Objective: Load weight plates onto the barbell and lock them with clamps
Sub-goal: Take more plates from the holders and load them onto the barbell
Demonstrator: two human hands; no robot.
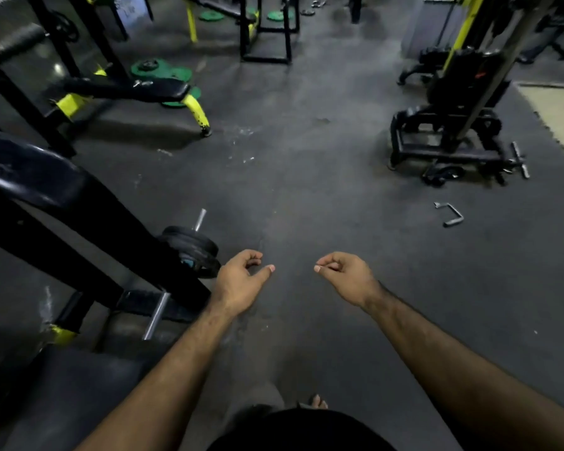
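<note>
the black weight plates [191, 250] sit stacked on the end of a barbell, low at the left, tucked beside the black frame [79, 203]. the bar's bare silver tip [200, 219] sticks up and away from the person, so its long line runs from near-left to far-right. the left hand [238, 281] is just beside the plates, fingers loosely curled, holding nothing. the right hand [345, 275] is farther off, also loosely curled and holding nothing. no clamp shows on the tip. i think the left hand would get there first.
</note>
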